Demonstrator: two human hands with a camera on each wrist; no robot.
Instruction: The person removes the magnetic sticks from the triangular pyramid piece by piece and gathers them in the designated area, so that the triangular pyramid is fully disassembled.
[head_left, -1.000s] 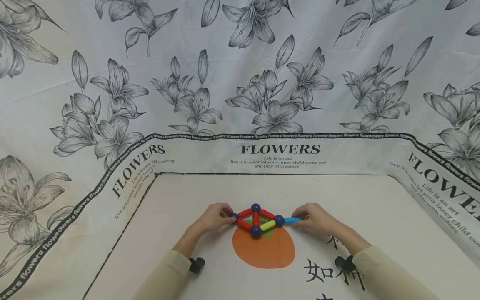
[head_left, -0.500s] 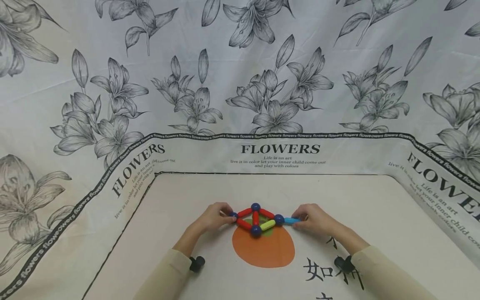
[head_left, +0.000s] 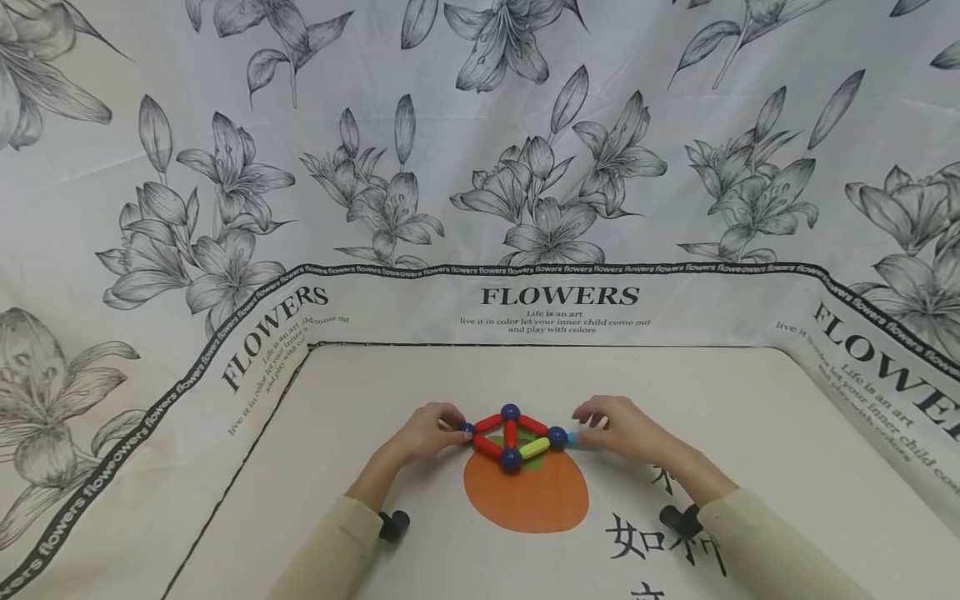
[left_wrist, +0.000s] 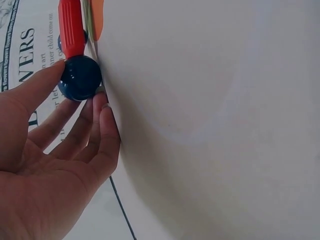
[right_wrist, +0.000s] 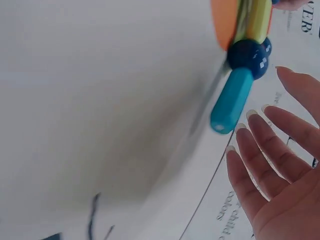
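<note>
Toy frame (head_left: 511,435) pieces, dark blue balls joined by coloured sticks, make a diamond with a bar across it, seen over the upper part of an orange shape (head_left: 525,504) printed on the pale tablecloth (head_left: 375,379). Four sticks are red; the yellow stick (head_left: 536,449) forms the near right edge. The left hand (head_left: 427,433) pinches the left corner ball (left_wrist: 80,77) between thumb and fingers. From the right corner ball (head_left: 557,437) juts a light blue stick (right_wrist: 232,100); the right hand (head_left: 626,427) is just beside it, fingers spread, though I cannot tell whether any fingertip touches it. Behind hangs a flowered cloth (head_left: 420,75).
</note>
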